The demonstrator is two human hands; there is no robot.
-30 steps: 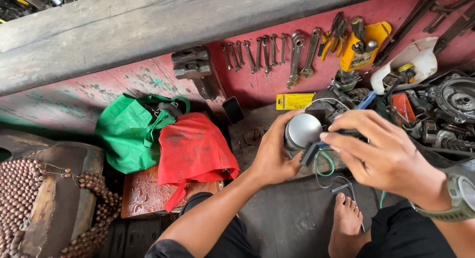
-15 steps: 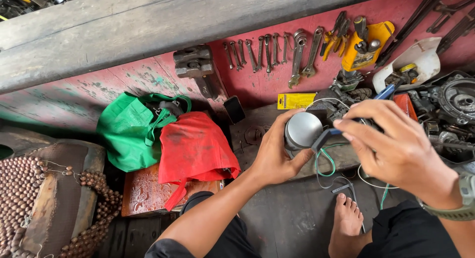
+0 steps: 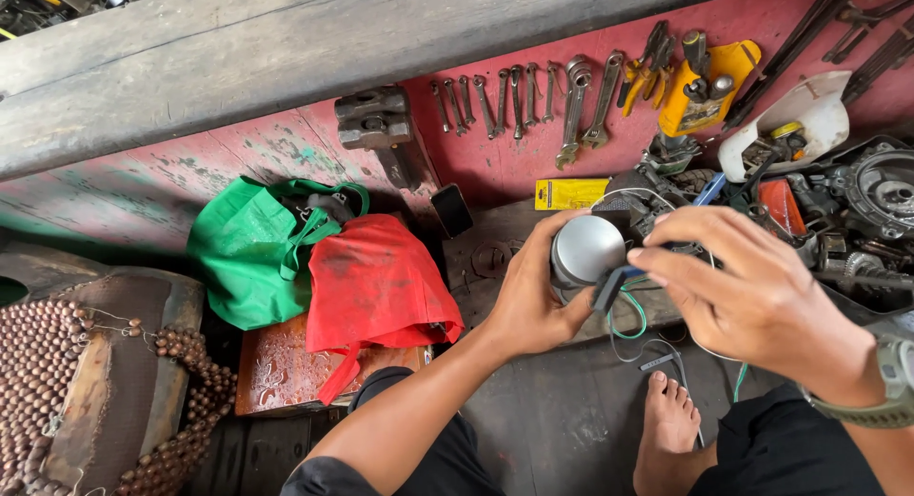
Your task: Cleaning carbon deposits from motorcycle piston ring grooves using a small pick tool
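Gripping a round silver-grey metal cylinder (image 3: 586, 250) right of frame centre, the left hand (image 3: 533, 301) has its fingers wrapped around the part's left side, same hold as a second ago. The right hand (image 3: 752, 291) has changed: earlier it sat over the wires lower down, now it has shifted up and its fingers pinch a small black connector (image 3: 609, 287) against the cylinder's lower right edge. Green and white wires (image 3: 633, 325) trail down from the connector toward a bare foot (image 3: 671, 425) at bottom right. Judging by that, the plug work is now at the part itself. Row of wrenches (image 3: 519, 101) lies along the red board at top centre; green bag (image 3: 252, 253) and red bag (image 3: 376, 282) sit left of centre, untouched.
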